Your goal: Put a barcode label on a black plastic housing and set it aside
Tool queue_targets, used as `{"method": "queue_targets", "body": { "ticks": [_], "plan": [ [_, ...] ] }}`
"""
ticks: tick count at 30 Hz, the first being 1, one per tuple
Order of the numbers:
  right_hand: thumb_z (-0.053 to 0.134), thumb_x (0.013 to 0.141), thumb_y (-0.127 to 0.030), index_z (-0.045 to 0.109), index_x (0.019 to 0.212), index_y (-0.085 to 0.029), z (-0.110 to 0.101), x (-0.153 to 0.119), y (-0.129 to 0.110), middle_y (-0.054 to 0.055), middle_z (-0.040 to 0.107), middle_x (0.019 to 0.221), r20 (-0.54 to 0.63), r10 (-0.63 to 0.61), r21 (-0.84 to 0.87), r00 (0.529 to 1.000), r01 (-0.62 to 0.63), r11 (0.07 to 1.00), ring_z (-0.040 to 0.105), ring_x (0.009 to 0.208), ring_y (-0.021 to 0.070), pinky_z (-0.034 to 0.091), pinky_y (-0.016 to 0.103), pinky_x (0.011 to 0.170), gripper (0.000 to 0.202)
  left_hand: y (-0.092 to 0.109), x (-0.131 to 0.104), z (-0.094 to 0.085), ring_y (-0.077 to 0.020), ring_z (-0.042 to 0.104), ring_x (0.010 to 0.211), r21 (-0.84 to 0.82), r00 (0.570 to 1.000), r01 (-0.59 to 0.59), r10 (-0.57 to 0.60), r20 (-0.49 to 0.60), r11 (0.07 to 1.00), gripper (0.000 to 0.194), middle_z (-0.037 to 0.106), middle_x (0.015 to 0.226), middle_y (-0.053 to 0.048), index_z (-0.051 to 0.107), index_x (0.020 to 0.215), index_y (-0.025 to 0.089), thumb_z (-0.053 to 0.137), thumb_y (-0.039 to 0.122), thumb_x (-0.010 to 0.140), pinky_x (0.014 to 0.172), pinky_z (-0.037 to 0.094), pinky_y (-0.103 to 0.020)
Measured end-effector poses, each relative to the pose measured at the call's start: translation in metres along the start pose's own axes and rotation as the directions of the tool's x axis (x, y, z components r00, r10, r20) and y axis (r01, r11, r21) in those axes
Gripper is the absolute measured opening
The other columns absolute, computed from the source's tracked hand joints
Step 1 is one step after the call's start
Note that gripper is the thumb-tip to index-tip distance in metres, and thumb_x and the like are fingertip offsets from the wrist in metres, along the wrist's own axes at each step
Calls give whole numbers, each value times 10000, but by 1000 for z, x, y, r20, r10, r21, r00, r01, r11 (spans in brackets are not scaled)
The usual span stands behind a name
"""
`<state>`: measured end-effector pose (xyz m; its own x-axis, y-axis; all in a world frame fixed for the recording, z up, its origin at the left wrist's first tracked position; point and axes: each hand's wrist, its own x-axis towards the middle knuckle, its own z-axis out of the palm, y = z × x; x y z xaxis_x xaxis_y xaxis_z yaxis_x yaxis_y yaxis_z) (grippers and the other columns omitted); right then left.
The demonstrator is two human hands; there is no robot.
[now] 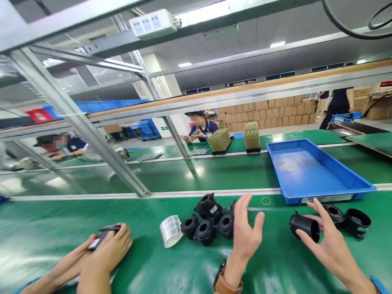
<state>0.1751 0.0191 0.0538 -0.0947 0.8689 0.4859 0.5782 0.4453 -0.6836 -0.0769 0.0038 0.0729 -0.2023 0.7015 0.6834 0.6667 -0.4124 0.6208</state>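
Note:
My left hand (246, 232), with a brown-strapped watch at the wrist, is raised with its fingers apart and holds nothing. Just left of it a cluster of several black round parts (206, 230) rests on the green work surface (147, 265). My right hand (329, 241) has its thumb and fingers around a black cylindrical part (304, 226), whose open end faces right. Beyond that hand are two more black parts, one (357, 222) with its wide opening up. A roll of white labels (170, 231) stands left of the cluster.
A co-worker's hands (107, 249) hold a dark device at the left. A blue tray (315, 171) lies beyond my right hand, near a yellow rubber band (266, 200). Metal posts (101, 143) rise at the left. Green stacks (252, 136) and other people are farther back.

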Motion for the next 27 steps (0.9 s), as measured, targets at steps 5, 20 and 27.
{"method": "queue_targets", "body": {
  "ticks": [5, 20, 27],
  "plan": [
    [501, 969, -479, 100, 1633, -276, -12, 7, 11, 142, 505, 1488, 20, -145, -366, 989, 142, 920, 743, 975, 310, 650, 401, 647, 802, -42, 35, -51, -361, 433, 1368, 401, 909, 232, -51, -413, 886, 537, 518, 1391, -209, 507, 1369, 148, 617, 407, 911, 1159, 324, -572],
    [531, 962, -326, 94, 1632, -257, 18, -1, 17, 162, 439, 1549, 201, -132, -279, 971, 186, 942, 575, 1320, 326, 572, 467, 997, 803, -54, 47, -56, -310, 608, 1197, -230, 793, 515, -561, -240, 826, 580, 620, 1297, -148, 547, 1274, 188, 698, 484, 799, 1075, 449, -486],
    [607, 916, -356, 224, 1602, -164, 17, 7, 10, 201, 421, 1561, 215, -110, -156, 971, 145, 977, 463, 1411, 344, 446, 502, 1132, 810, 43, 61, 23, -178, 680, 850, -734, 766, 584, -535, 357, 347, 458, 713, 1015, -73, 652, 1061, 160, 845, 367, 701, 737, 582, -299]
  ]
}}
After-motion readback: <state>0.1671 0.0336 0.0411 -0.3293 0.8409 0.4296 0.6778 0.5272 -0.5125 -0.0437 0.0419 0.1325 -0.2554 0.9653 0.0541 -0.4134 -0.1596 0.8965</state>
